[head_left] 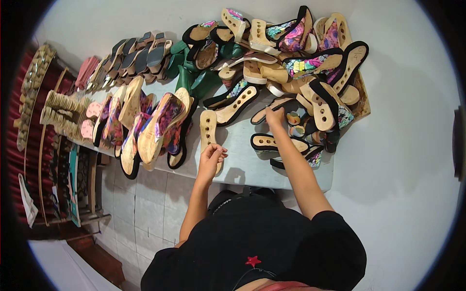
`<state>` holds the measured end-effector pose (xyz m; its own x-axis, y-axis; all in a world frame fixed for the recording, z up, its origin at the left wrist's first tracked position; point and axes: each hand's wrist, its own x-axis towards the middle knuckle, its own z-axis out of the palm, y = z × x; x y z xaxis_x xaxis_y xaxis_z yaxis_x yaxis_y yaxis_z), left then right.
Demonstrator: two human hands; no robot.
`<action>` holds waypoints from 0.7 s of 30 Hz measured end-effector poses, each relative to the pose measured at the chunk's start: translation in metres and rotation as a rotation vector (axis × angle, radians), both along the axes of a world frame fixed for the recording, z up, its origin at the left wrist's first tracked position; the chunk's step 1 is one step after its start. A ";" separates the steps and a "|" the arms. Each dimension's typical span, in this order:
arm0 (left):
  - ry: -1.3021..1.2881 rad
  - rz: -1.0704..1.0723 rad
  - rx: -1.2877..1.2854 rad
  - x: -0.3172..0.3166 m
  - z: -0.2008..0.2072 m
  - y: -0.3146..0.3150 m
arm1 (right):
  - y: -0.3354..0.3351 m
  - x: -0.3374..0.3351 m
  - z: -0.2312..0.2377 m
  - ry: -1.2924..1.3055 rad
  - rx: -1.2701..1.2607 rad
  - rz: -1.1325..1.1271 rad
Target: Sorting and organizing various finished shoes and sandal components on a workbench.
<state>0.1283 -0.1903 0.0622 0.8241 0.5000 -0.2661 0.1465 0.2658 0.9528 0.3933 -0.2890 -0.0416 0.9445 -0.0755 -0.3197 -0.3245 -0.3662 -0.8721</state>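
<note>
My right hand point(275, 118) reaches over the table with its fingers closed on the edge of a black-rimmed shoe sole point(259, 115). Beside it are small patterned wedge heels point(294, 118) and a black-edged wooden sole with holes point(265, 141). Nearer to me, my left hand point(211, 159) has its fingers curled together above a pale wooden sole point(208, 125) with a row of holes. Whether those fingers hold anything is hidden. A second holed sole with a black rim point(239, 105) lies just beyond, angled to the right.
Patterned wedge shoes point(160, 127) crowd the table's left side. A heap of wooden wedges and floral shoes point(315, 63) rises at the back right. Green shoes point(191, 83) and dark sandals point(131, 58) stand behind. The table's front edge point(242, 181) is close to my body; a rack point(73, 184) stands left.
</note>
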 end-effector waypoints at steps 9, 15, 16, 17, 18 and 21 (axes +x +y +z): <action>-0.087 -0.124 0.202 0.026 0.014 -0.022 | -0.027 -0.117 0.099 -0.073 0.405 0.249; -0.249 -0.153 0.525 0.044 0.008 -0.043 | -0.020 -0.145 0.078 -0.251 0.678 0.475; -0.249 -0.146 0.525 0.041 0.006 -0.042 | -0.020 -0.147 0.076 -0.222 0.737 0.524; -0.157 -0.136 0.665 0.040 0.003 -0.041 | -0.020 -0.147 0.075 -0.193 0.795 0.568; -0.066 -0.122 0.804 0.037 0.000 -0.039 | -0.022 -0.151 0.089 -0.195 0.792 0.573; -0.072 -0.136 0.685 0.031 0.000 -0.022 | -0.027 -0.152 0.107 0.002 0.631 0.639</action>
